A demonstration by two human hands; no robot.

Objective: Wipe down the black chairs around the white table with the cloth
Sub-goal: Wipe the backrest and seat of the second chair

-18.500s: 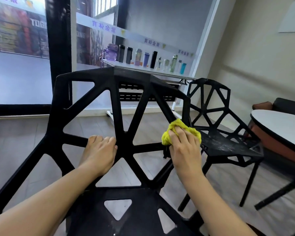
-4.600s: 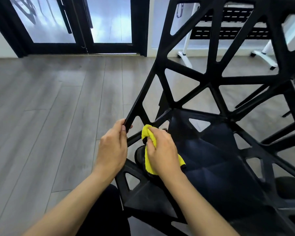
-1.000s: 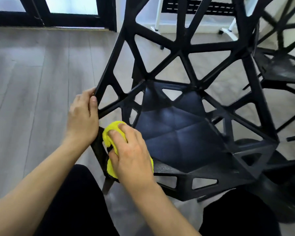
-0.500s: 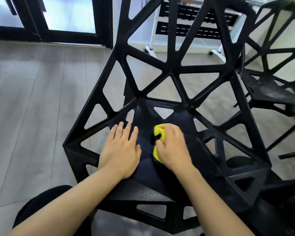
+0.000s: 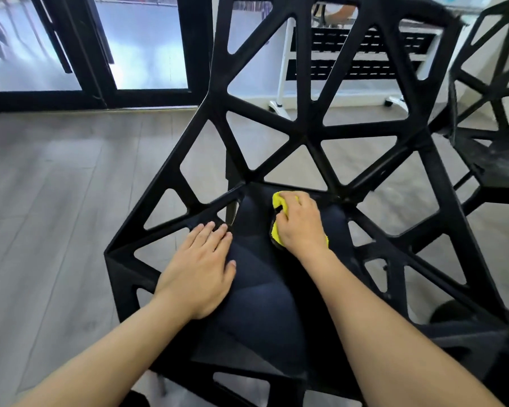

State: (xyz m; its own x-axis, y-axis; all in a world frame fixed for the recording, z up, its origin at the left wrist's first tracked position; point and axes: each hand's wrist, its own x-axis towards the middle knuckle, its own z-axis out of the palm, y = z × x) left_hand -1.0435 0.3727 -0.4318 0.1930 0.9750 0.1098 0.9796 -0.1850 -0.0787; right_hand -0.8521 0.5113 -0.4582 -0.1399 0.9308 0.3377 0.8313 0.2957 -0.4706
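Right hand (image 5: 301, 226) grips yellow cloth (image 5: 277, 201) against rear of black chair (image 5: 306, 136) seat, left hand (image 5: 202, 267) flat, fingers straight, on seat's left side.

Both of my forearms come in bare from the bottom edge and angle forward toward the middle of the view. My left hand (image 5: 202, 268) lies palm down, fingers straight and held close together, pointing away from me, with the thumb out to the inner side; it rests flat on the surface under it. My right hand (image 5: 299, 223) sits farther forward than the left, knuckles up, the wrist bent slightly inward. Its fingers are curled down and bunched over the yellow cloth (image 5: 276, 202) it presses down on, which shows past the fingertips and along the hand's edges. The two hands are near each other but not touching.
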